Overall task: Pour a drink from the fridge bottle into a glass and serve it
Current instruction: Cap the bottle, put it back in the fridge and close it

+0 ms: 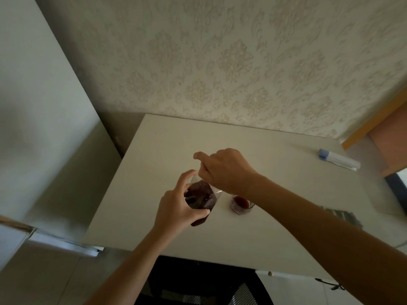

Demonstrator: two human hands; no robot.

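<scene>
A clear plastic bottle (200,198) of dark red drink stands near the middle of the white table (154,150). My left hand (176,205) wraps around its body. My right hand (222,170) sits curled over the bottle's top; the cap is hidden under the fingers. Just right of the bottle a small glass (241,204) holds dark red drink, partly behind my right wrist.
A white and blue tube-like packet (338,159) lies at the table's far right. A white fridge (33,106) stands to the left. Patterned wallpaper backs the table. A black chair (198,280) is tucked under the near edge.
</scene>
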